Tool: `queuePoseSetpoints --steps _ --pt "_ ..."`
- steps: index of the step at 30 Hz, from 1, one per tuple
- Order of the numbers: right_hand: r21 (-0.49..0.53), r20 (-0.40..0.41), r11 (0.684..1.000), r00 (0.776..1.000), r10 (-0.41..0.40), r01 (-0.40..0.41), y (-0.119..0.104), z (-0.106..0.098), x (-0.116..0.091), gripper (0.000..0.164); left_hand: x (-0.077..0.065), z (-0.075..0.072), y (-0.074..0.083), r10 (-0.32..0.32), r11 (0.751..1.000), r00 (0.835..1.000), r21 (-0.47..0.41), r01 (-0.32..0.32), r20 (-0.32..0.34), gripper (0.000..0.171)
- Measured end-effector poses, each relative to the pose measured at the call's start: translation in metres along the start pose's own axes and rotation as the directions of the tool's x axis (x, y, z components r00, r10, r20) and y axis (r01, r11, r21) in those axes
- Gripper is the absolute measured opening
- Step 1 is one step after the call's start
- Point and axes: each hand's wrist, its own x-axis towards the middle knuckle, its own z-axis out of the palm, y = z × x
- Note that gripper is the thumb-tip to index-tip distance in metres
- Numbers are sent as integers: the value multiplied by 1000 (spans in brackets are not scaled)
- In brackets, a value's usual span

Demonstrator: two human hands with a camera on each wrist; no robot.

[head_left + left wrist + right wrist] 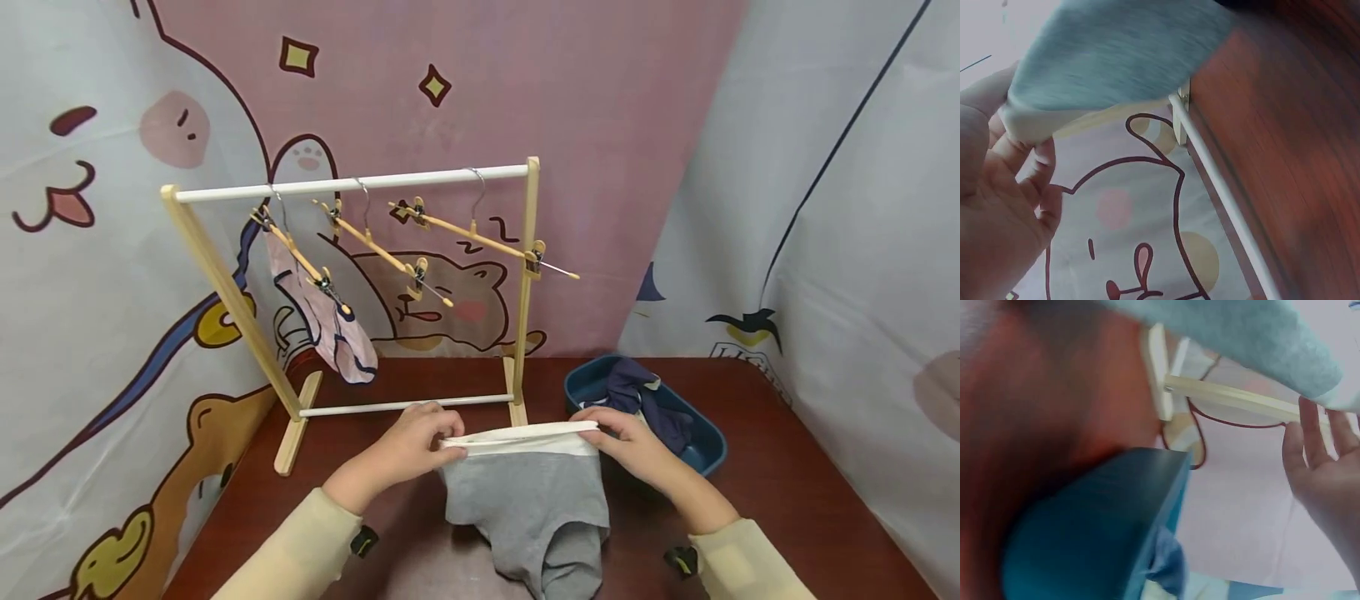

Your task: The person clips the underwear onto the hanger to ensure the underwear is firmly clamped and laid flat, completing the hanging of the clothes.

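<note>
Grey underpants with a wide white waistband hang between my two hands over the table. My left hand pinches the left end of the waistband between thumb and fingers. At the opposite end, my right hand pinches the band the same way, so it is stretched straight across. The leg openings droop toward the table's near side. In the left wrist view, the grey cloth spreads out from the fingertips. From the right wrist, the cloth reaches the fingers at the upper right.
Behind stands a wooden drying rack with a white top rail. Two bare clip hangers hang there, beside pink underpants clipped on a third. A blue basin with dark clothes sits at the right.
</note>
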Motion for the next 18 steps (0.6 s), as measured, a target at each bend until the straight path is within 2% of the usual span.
queuePoseSetpoints --steps 2,3,4,6,7,8,10,11,12,13,14,16,17,18 --pt "70 19 997 999 25 -27 -7 -9 1 15 -2 -7 -1 -25 999 999 49 24 23 17" --pt "107 30 993 999 38 -40 -11 -13 1 13 -3 -10 -2 -32 999 999 39 31 31 17" --pt "138 37 989 998 45 -50 -13 -16 2 10 -4 -12 -3 -40 999 999 7 39 33 16" --pt "173 38 983 998 54 -60 -18 -23 3 7 -6 -19 -5 -43 992 999 -120 45 20 13" --pt "169 32 984 998 46 -50 -20 -27 3 8 -7 -22 -6 -37 979 999 -202 38 7 11" --pt "150 26 988 999 38 -41 -21 -30 3 12 -8 -26 -7 -29 955 1000 -295 26 -8 8" --pt "45 15 999 1000 19 -20 -23 -37 3 17 -10 -36 -6 -12 890 999 -456 -6 -37 3" --pt "-30 16 1000 1000 11 -10 -25 -40 3 18 -10 -40 -5 -8 866 999 -499 -19 -53 2" --pt "-117 19 993 1000 -5 8 -26 -43 3 18 -11 -45 -4 -8 862 997 -506 -31 -74 5" --pt "-215 23 976 999 -31 35 -27 -45 4 15 -11 -50 -3 -14 879 995 -476 -35 -99 7" --pt "-312 28 948 998 -50 56 -28 -48 5 13 -11 -54 -1 -25 909 992 -415 -29 -124 8" --pt "-483 34 870 995 -94 98 -32 -52 7 9 -12 -61 2 -47 981 983 -195 11 -179 9" --pt "-547 33 829 993 -117 116 -34 -53 9 9 -12 -63 4 -62 997 978 -67 49 -201 7" --pt "-594 28 794 990 -139 128 -36 -54 11 9 -12 -65 6 -67 995 972 60 82 -224 7"
